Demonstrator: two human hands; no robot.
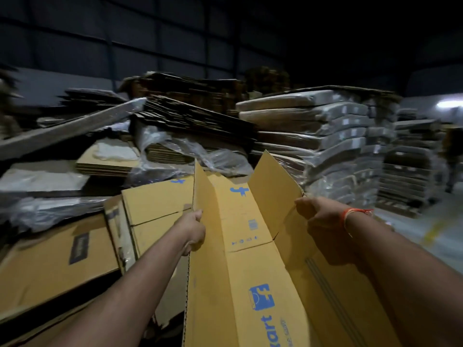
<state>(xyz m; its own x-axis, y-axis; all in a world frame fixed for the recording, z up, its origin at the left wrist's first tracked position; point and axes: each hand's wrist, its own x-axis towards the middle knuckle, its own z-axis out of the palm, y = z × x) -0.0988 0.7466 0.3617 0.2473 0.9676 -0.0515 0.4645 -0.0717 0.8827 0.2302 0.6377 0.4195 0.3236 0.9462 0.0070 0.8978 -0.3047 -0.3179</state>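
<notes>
You had the flattened yellow-brown carton [240, 259], blue print on it, bent open like a trough, flaps pointing up and away.

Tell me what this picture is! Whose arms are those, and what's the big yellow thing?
The picture comes from a camera worn on a person's head, looking down, so you see their own arms. The left hand grips the left edge of a yellow cardboard box with blue printing, and the right hand grips its right side, holding the panels apart. An orange thread circles the right wrist. Behind lie piles of flattened cartons and stacked bundles wrapped in plastic.
</notes>
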